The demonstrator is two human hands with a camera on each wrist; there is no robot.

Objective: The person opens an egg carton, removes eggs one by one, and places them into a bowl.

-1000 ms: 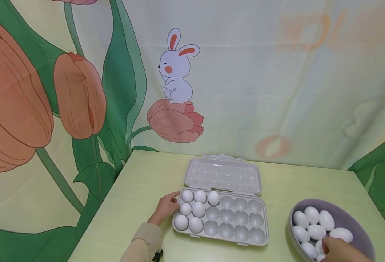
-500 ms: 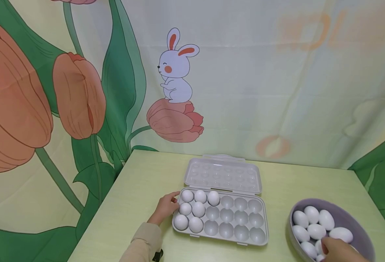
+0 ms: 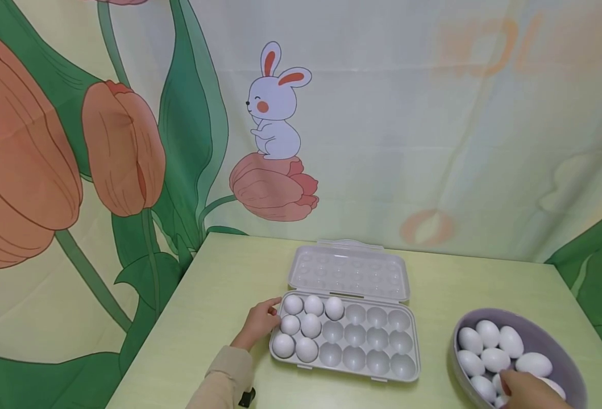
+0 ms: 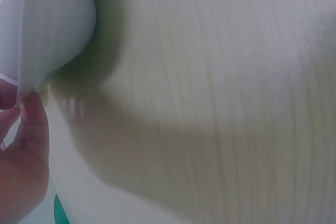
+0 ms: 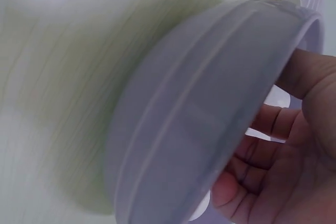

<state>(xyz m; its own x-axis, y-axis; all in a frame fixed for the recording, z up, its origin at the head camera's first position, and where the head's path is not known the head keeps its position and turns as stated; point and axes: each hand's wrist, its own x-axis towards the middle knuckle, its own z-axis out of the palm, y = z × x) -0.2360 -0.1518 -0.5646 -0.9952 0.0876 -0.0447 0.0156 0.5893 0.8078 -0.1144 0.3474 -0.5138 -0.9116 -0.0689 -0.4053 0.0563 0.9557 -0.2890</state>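
A light grey egg tray (image 3: 354,369) lies opened out on the table, with several white eggs (image 3: 310,326) in the cups at its left. At the tray's left end my left hand (image 3: 260,324) pinches the rim, thumb on one side and fingers on the other in the left wrist view. To the right stands a mauve bowl (image 3: 543,341) holding several white eggs (image 3: 495,360). My right hand (image 3: 533,392) reaches over the bowl's near side, its fingers (image 5: 252,150) bent down among the eggs. Whether they grip an egg is hidden.
The tray's lid (image 3: 349,272) is folded back towards the printed curtain (image 3: 372,142) behind the table. Bare tabletop (image 3: 436,329) lies between the tray and the bowl. A small black object (image 3: 246,399) is beside the left sleeve.
My right hand has shifted slightly left inside the bowl, uncovering more of an egg at its right. The left hand keeps its place on the tray.
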